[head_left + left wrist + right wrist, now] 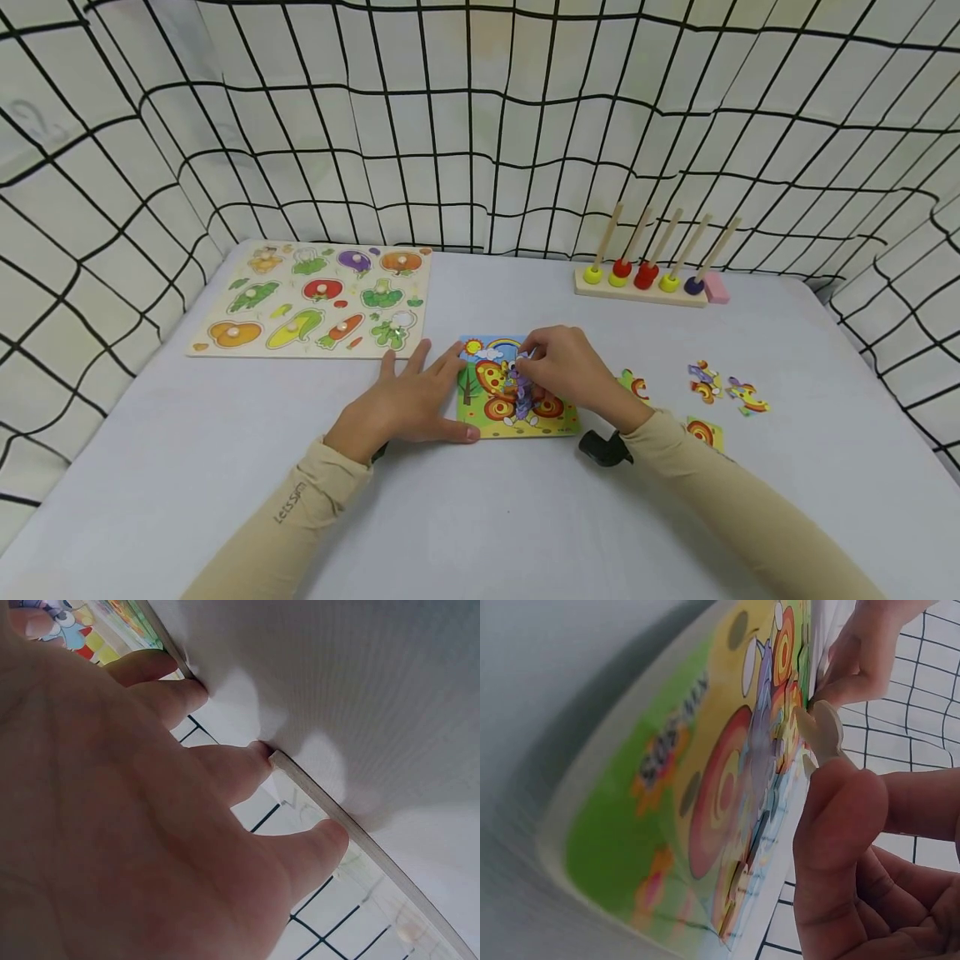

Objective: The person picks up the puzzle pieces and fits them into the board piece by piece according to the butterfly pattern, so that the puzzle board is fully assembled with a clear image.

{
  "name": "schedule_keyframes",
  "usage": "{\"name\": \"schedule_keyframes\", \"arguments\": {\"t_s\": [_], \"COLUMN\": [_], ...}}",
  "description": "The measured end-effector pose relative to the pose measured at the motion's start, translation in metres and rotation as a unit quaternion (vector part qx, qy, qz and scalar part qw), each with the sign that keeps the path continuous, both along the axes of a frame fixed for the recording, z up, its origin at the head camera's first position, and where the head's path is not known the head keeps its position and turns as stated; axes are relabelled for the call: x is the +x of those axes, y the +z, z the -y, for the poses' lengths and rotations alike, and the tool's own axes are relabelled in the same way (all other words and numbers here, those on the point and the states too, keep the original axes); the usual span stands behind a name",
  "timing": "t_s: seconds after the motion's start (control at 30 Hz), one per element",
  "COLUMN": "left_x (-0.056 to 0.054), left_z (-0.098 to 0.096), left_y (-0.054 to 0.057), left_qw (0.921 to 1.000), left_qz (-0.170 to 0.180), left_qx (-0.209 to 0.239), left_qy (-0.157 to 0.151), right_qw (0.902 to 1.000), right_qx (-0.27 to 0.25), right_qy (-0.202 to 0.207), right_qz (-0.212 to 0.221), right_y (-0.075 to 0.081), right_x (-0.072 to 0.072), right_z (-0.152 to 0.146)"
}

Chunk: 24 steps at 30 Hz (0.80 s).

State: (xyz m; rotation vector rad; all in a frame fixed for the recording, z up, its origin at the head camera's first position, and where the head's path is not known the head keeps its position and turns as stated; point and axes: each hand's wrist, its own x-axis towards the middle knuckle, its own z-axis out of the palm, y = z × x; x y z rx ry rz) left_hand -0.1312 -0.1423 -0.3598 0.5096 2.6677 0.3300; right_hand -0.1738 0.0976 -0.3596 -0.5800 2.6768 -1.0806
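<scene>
While the left hand [408, 407] rests with fingers spread at the left edge of the puzzle board [489, 427], the right hand [566, 367] pinches a puzzle piece [826, 733] between thumb and index finger above the board's surface. The puzzle board lies flat on the counter [450, 525]. Loose pieces [705, 383] lie to the right of the puzzle board. The vegetable board [352, 287] is positioned behind and left of it; the bead rack [641, 291], behind and right.
</scene>
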Motion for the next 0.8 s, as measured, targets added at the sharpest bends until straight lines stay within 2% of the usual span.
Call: {"name": "schedule_keyframes", "arguments": {"t_s": [0.43, 0.6, 0.8], "left_x": [0.0002, 0.0000, 0.0004], "left_z": [0.0001, -0.0006, -0.0005], "left_y": [0.0006, 0.0014, 0.0020], "left_qw": [1.0000, 1.0000, 1.0000], "left_qz": [-0.004, -0.002, -0.001], "left_qx": [-0.002, -0.002, -0.004], "left_qy": [-0.002, -0.002, -0.001], "right_qw": [0.9998, 0.9998, 0.9998], "right_qx": [-0.006, -0.007, 0.019], "right_qy": [-0.010, -0.011, 0.000], "right_qz": [0.018, 0.013, -0.003], "right_y": [-0.0052, -0.0060, -0.0054], "right_x": [0.0013, 0.0019, 0.0001], "right_z": [0.0065, 0.0082, 0.0081]}}
